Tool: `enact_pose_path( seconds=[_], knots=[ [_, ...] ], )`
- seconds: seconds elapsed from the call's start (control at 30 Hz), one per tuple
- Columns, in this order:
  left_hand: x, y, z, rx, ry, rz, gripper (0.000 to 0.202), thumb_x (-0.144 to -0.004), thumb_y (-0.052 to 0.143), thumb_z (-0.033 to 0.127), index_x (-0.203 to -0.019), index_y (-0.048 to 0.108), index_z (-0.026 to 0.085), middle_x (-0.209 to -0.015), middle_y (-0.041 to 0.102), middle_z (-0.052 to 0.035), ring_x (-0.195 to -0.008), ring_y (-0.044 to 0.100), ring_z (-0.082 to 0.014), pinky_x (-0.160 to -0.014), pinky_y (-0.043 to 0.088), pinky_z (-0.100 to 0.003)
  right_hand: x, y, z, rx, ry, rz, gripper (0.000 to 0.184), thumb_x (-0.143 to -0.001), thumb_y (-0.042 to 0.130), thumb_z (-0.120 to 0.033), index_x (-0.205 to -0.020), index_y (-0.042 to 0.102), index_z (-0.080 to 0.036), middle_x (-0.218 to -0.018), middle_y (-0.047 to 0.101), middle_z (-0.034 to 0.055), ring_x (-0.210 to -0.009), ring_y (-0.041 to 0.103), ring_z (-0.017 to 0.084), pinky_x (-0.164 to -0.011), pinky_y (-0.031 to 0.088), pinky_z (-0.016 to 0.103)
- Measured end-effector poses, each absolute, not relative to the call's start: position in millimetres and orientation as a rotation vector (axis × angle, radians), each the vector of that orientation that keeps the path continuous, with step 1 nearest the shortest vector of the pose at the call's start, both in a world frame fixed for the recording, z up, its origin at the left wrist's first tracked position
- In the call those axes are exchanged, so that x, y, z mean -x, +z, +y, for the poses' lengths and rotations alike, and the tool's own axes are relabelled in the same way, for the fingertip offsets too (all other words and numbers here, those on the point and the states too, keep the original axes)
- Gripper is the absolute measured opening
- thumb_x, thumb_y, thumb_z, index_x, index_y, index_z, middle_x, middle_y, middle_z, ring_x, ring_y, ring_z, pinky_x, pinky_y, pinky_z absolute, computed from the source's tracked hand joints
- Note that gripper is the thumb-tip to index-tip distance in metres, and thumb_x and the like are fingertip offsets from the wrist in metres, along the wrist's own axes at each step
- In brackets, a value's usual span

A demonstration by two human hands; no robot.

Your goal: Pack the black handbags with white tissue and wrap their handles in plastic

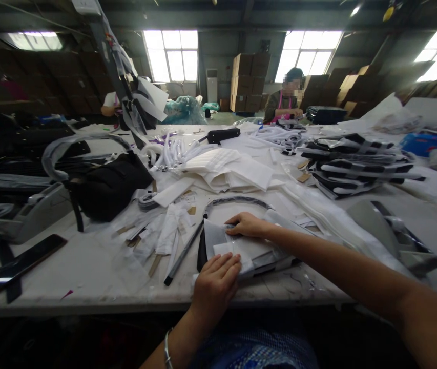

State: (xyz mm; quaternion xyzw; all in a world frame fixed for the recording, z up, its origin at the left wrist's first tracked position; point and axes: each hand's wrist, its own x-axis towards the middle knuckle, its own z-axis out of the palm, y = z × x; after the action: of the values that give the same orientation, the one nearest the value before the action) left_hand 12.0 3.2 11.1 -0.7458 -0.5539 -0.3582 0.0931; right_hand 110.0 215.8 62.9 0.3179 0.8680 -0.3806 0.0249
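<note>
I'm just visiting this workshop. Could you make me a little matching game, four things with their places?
Things
1. Silver metal bracelet
2. Flat, glossy black slab
3. Translucent white sheeting over a dark bag
4. Tall pile of brown cardboard boxes

Places
A. In the background, between two bright windows
B. Under the left hand and right hand
C. Around the left wrist
D. Near the table's left front, across a dark strap

Pairs: 1-C, 2-D, 3-B, 4-A
</note>
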Motion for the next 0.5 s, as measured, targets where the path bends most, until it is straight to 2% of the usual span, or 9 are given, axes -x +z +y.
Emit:
enact_pose_path(
  seconds=[0.13, 0.23, 0.3, 0.4, 0.5],
  knots=[
    [-10.8, 9.1, 5.2, 2.19, -1.049, -1.571, 0.03, -0.091, 0.052, 0.012, -0.116, 0.066, 0.019, -0.125, 0.071, -0.0058, -0.115, 0.068, -0.0238, -0.101, 0.055, -0.042, -101.1, 59.6, 213.7, -1.162, -1.043, 2.741, 0.033, -0.087, 0.062, -0.038, -0.103, 0.081, -0.017, -0.092, 0.079, 0.0031, -0.088, 0.071, 0.021, -0.076, 0.05, 0.024],
    [-11.6, 11.6, 3.5, 2.197, -1.052, -1.552, 0.032, -0.09, 0.053, 0.012, -0.118, 0.066, 0.019, -0.125, 0.071, -0.0062, -0.117, 0.067, -0.0237, -0.102, 0.055, -0.042, -96.8, 66.0, 214.6, -1.277, -0.907, 2.816, 0.043, -0.096, 0.048, -0.038, -0.094, 0.081, -0.011, -0.086, 0.079, 0.0089, -0.082, 0.072, 0.022, -0.075, 0.05, 0.027],
    [-12.0, 17.8, 0.0, 2.217, -1.084, -1.584, 0.035, -0.088, 0.054, 0.01, -0.12, 0.065, 0.02, -0.126, 0.071, -0.0071, -0.119, 0.066, -0.0239, -0.103, 0.054, -0.043, -104.0, 77.4, 212.7, -1.29, -0.835, 2.901, 0.045, -0.098, 0.044, -0.039, -0.097, 0.081, -0.014, -0.094, 0.079, 0.0081, -0.088, 0.072, 0.022, -0.08, 0.051, 0.027],
    [-7.3, 33.4, -6.1, 2.352, -1.169, -1.658, 0.036, -0.085, 0.059, 0.012, -0.119, 0.066, 0.022, -0.129, 0.069, -0.0079, -0.123, 0.063, -0.0242, -0.105, 0.052, -0.045, -140.3, 98.1, 202.4, -1.328, -0.675, 3.074, 0.04, -0.096, 0.05, -0.045, -0.116, 0.075, -0.021, -0.12, 0.074, 0.0051, -0.114, 0.065, 0.024, -0.1, 0.045, 0.03],
    [11.3, 49.5, -4.4, 2.452, -1.406, -1.805, 0.03, -0.089, 0.061, 0.021, -0.118, 0.068, 0.023, -0.131, 0.068, -0.0077, -0.122, 0.063, -0.0228, -0.107, 0.05, -0.042, -200.8, 108.1, 184.8, -1.529, -0.436, 3.177, 0.046, -0.096, 0.049, -0.042, -0.132, 0.064, -0.018, -0.136, 0.063, 0.0113, -0.13, 0.052, 0.03, -0.113, 0.035, 0.041]
  ],
)
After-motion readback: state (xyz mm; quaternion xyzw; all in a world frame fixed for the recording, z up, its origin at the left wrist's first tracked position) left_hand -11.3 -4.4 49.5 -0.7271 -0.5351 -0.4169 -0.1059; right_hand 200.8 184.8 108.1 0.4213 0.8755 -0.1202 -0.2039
